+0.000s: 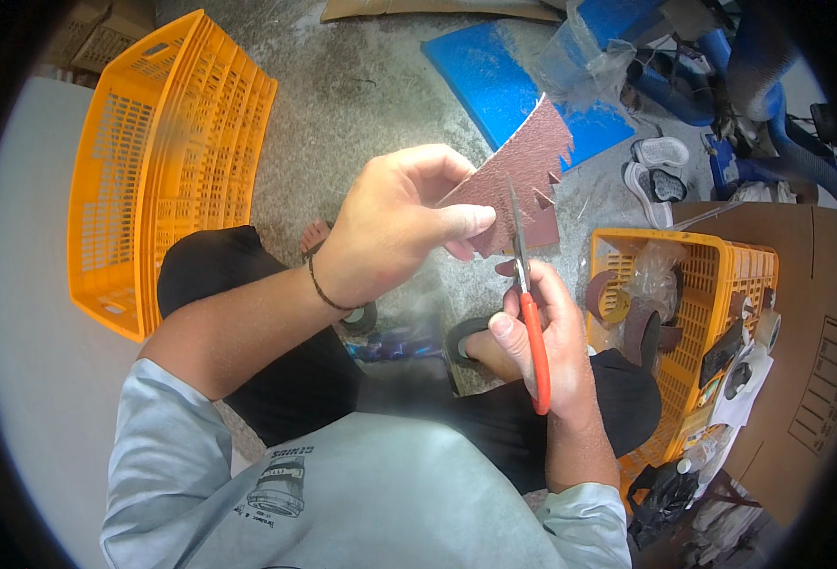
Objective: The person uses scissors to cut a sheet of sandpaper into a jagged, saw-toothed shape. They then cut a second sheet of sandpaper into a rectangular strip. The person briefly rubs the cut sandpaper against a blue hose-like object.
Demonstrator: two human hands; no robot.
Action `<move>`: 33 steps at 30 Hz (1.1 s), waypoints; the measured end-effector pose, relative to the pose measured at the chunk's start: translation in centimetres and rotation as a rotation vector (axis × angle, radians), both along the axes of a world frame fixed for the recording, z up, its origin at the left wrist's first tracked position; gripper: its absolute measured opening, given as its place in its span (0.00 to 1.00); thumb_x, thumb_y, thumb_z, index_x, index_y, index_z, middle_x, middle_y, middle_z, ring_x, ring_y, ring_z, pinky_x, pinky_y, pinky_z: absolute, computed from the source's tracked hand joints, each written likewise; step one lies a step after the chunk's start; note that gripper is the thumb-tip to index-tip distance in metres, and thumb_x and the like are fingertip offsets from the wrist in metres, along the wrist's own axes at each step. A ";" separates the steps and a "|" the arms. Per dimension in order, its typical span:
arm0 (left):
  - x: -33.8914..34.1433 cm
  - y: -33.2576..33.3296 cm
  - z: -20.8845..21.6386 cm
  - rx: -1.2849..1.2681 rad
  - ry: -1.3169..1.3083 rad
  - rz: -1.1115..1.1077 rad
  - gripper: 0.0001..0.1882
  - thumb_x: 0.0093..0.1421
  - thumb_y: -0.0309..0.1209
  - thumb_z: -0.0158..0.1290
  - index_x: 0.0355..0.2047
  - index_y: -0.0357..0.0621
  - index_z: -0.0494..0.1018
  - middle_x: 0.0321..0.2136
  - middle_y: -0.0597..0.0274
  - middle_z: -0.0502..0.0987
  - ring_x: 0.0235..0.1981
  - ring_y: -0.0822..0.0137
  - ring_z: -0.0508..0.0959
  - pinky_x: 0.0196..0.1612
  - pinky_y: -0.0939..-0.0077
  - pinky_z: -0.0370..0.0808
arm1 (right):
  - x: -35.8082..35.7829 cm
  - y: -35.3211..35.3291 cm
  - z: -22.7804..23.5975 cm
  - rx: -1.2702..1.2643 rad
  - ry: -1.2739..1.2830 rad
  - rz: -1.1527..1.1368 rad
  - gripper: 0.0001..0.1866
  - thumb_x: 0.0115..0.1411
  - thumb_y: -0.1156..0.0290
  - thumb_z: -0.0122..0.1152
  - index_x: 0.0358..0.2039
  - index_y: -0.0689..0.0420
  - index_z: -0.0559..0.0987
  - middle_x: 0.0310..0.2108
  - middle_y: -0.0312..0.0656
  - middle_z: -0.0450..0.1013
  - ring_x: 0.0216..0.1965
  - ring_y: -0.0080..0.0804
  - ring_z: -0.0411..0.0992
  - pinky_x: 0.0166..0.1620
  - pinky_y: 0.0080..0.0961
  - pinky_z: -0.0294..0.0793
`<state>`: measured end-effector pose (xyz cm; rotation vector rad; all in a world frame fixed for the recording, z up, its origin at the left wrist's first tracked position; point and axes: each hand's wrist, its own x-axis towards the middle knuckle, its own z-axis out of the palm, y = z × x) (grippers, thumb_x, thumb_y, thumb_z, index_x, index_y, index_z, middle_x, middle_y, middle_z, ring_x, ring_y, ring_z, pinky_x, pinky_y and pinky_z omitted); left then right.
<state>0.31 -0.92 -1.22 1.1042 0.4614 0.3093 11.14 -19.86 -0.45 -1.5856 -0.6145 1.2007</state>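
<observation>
Between the thumb and fingers of my left hand [380, 223] is a piece of brown, grainy sandpaper [523, 161]. Its right edge is jagged with several notches, and its top comes to a point. My right hand [556, 322] is closed on a pair of scissors [539, 356] with red handles. The metal blades point upward at the lower part of the sandpaper, close to my left thumb. From this angle I cannot tell how far apart the blades are. Some fingers of both hands are hidden behind what they hold.
Yellow slatted crates [167, 180] stand at the left. Another yellow crate [750, 270] at the right holds abrasive rolls and clear plastic. A blue board [485, 76] lies on the concrete floor beyond my hands. Nearby are shoe soles [660, 180], blue hoses [670, 95] and a cardboard box [817, 284].
</observation>
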 end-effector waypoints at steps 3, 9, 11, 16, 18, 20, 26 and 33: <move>0.1 0.0 -0.1 0.016 0.035 -0.012 0.11 0.59 0.24 0.61 0.42 0.35 0.75 0.35 0.60 0.81 0.33 0.72 0.81 0.35 0.77 0.79 | 0.1 -0.1 0.0 0.002 0.016 0.004 0.26 0.58 0.68 0.70 0.53 0.60 0.69 0.35 0.31 0.67 0.35 0.17 0.63 0.40 0.18 0.66; 0.2 -0.6 0.0 -0.131 0.036 0.005 0.16 0.62 0.23 0.56 0.50 0.32 0.73 0.35 0.56 0.80 0.33 0.70 0.81 0.34 0.77 0.81 | 0.1 0.0 0.0 0.024 0.035 0.004 0.25 0.60 0.67 0.69 0.53 0.60 0.69 0.33 0.29 0.66 0.33 0.15 0.62 0.37 0.16 0.64; 0.3 -0.6 0.0 -0.113 0.019 -0.017 0.18 0.61 0.20 0.54 0.52 0.31 0.71 0.36 0.56 0.80 0.34 0.69 0.81 0.36 0.77 0.81 | 0.0 0.1 -0.1 0.059 0.068 -0.004 0.25 0.60 0.67 0.69 0.53 0.60 0.69 0.32 0.28 0.65 0.33 0.15 0.62 0.38 0.16 0.64; 0.2 -0.1 -0.4 -0.009 -0.036 -0.111 0.26 0.59 0.18 0.57 0.58 0.32 0.68 0.44 0.55 0.79 0.39 0.68 0.81 0.43 0.74 0.79 | -0.1 0.2 -0.3 0.044 0.060 -0.029 0.24 0.60 0.67 0.68 0.53 0.60 0.69 0.33 0.28 0.64 0.34 0.14 0.61 0.38 0.15 0.63; 0.2 0.0 -0.5 -0.018 -0.021 -0.115 0.28 0.58 0.17 0.58 0.59 0.31 0.67 0.44 0.55 0.79 0.39 0.68 0.81 0.44 0.73 0.79 | -0.1 0.1 -0.3 0.035 0.059 -0.024 0.25 0.60 0.68 0.68 0.54 0.60 0.69 0.33 0.28 0.65 0.34 0.14 0.61 0.38 0.15 0.63; 0.2 -0.1 -0.5 -0.033 -0.048 -0.082 0.25 0.57 0.17 0.58 0.56 0.31 0.68 0.43 0.55 0.79 0.39 0.69 0.81 0.43 0.74 0.79 | -0.1 0.1 -0.3 0.033 0.061 -0.021 0.25 0.60 0.68 0.68 0.54 0.60 0.69 0.33 0.28 0.65 0.34 0.14 0.61 0.38 0.15 0.63; 0.2 -0.4 -0.2 -0.049 -0.006 0.026 0.17 0.56 0.16 0.60 0.45 0.34 0.70 0.37 0.56 0.80 0.34 0.69 0.82 0.39 0.75 0.79 | 0.0 0.1 -0.1 0.014 0.097 -0.019 0.25 0.60 0.69 0.68 0.54 0.59 0.68 0.32 0.29 0.65 0.32 0.14 0.61 0.36 0.15 0.63; 0.2 0.2 0.0 -0.026 0.035 0.008 0.16 0.56 0.18 0.61 0.44 0.34 0.71 0.33 0.57 0.81 0.32 0.71 0.81 0.36 0.77 0.78 | -0.1 0.0 0.3 -0.007 0.028 0.035 0.27 0.59 0.69 0.69 0.55 0.61 0.68 0.33 0.30 0.65 0.33 0.15 0.63 0.38 0.16 0.65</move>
